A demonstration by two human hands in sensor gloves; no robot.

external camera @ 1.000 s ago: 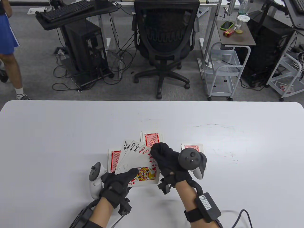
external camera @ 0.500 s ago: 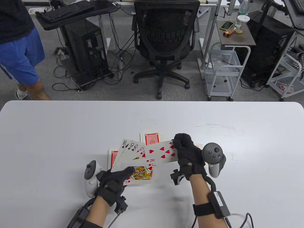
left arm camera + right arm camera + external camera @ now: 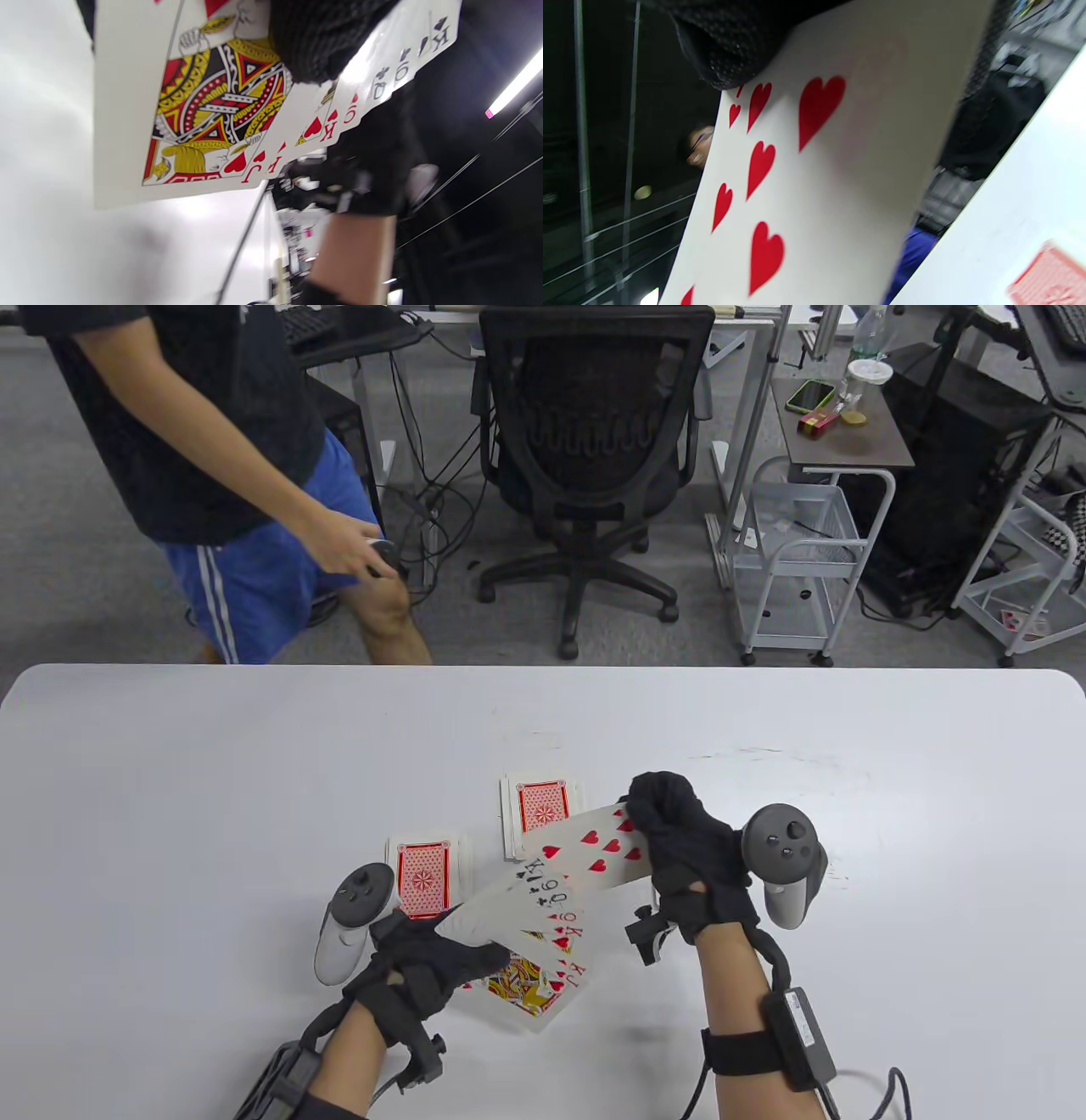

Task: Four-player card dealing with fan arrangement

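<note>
Counting table (image 3: 170, 814): one, white.
Face-down piles: two in table view, left pile (image 3: 422, 875), far pile (image 3: 543, 806); right wrist view shows another red back.
Fan (image 3: 534, 933): several cards, left hand (image 3: 416, 976) clamped on it.
Heart card (image 3: 585, 848): one, pinched by right hand (image 3: 691, 857), raised.
</note>
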